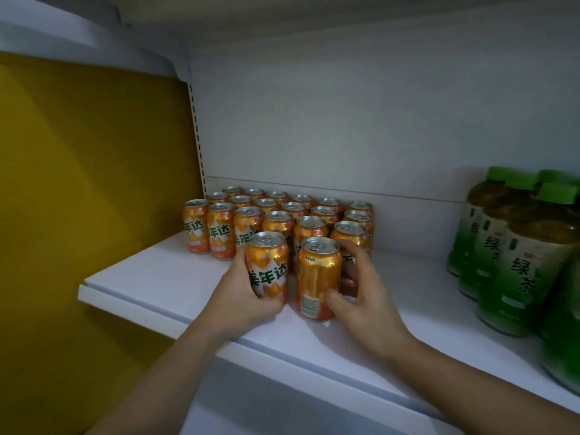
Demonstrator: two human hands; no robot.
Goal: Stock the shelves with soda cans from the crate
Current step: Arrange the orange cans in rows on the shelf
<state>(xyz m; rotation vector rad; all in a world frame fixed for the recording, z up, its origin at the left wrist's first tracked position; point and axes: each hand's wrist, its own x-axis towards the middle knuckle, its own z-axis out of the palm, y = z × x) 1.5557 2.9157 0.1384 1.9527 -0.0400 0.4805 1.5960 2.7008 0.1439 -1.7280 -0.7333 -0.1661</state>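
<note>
Two orange soda cans stand upright on the white shelf (150, 287) in front of a block of several matching cans (282, 211). My left hand (238, 296) grips the left can (268, 265), its label facing me. My right hand (361, 296) grips the right can (318, 277), thumb on the front and fingers curled behind it. Both cans sit just ahead of the front row. The crate is out of view.
Several green-capped tea bottles (518, 255) stand at the right of the same shelf. A yellow wall (94, 183) lies to the left, past the shelf's end. Another shelf (314, 20) hangs overhead. Bare shelf shows between the cans and the bottles.
</note>
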